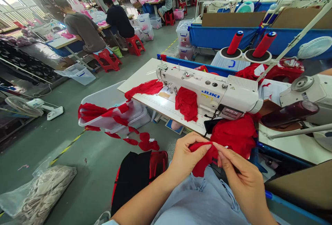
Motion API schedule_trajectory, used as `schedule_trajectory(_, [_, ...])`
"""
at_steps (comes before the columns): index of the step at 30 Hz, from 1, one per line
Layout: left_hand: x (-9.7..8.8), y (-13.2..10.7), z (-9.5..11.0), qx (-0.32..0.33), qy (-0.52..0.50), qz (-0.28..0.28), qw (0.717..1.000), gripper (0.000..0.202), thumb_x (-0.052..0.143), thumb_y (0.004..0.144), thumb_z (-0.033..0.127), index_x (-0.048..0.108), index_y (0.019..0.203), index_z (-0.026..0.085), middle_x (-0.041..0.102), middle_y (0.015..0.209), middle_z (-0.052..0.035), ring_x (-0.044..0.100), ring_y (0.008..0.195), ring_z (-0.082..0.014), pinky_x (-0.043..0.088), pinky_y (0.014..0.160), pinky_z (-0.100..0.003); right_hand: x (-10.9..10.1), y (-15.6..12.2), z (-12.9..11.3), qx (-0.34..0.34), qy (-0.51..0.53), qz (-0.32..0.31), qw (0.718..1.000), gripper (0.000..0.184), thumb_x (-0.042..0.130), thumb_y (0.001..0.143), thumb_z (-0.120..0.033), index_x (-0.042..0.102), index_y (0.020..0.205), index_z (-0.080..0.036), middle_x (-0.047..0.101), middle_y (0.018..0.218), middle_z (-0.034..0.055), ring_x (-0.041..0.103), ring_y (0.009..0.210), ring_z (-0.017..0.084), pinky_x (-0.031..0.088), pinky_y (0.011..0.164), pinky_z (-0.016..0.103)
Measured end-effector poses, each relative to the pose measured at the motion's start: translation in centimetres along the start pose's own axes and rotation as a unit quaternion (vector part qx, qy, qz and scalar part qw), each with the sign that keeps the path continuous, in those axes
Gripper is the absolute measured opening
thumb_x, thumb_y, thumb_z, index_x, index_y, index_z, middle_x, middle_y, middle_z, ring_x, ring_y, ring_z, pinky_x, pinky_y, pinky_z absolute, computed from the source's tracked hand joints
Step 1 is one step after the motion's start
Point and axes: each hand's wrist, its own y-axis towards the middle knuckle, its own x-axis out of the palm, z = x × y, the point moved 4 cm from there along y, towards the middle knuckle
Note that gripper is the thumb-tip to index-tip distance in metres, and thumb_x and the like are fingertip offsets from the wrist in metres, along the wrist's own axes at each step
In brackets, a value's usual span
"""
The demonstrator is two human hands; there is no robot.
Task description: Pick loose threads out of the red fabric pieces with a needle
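My left hand and my right hand both pinch a small piece of red fabric over my lap, fingers closed on its top edge. Just beyond them a pile of red fabric hangs off the table edge. A white Juki sewing machine stands on the white table, with another red piece draped under its arm. A chain of sewn red pieces runs from the machine over a clear plastic bin down to the floor.
Two red thread cones stand behind the machine. A second machine sits at right. A red stool with black cloth stands beside my knee. A bag of pale fabric lies on the floor. Other people sit sewing at far tables.
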Motion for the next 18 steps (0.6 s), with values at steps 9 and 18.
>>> schedule_trajectory(9, [0.2,0.1,-0.7,-0.11,-0.108,-0.016,0.988,0.022,0.081,0.068,0.034,0.071,0.07,0.014,0.066,0.071,-0.0009,0.056,0.063,-0.0106,0.044,0.062,-0.023,1.6,-1.3,3.0,0.284,0.319,0.002,0.904,0.025,0.078,0.074,-0.04,0.08,0.096,-0.028,0.055,0.049,-0.0016,0.04,0.04,0.006,0.032,0.036,0.016])
schedule_trajectory(18, [0.1,0.2,-0.7,-0.108,-0.078,-0.033,0.99,0.023,0.078,0.071,0.036,0.071,0.072,0.014,0.066,0.073,-0.0023,0.057,0.067,-0.0128,0.044,0.063,-0.024,1.2,-1.0,3.1,0.286,0.315,-0.013,0.905,0.025,0.078,0.074,-0.041,0.08,0.094,-0.027,0.054,0.048,-0.0017,0.039,0.038,0.006,0.03,0.035,0.017])
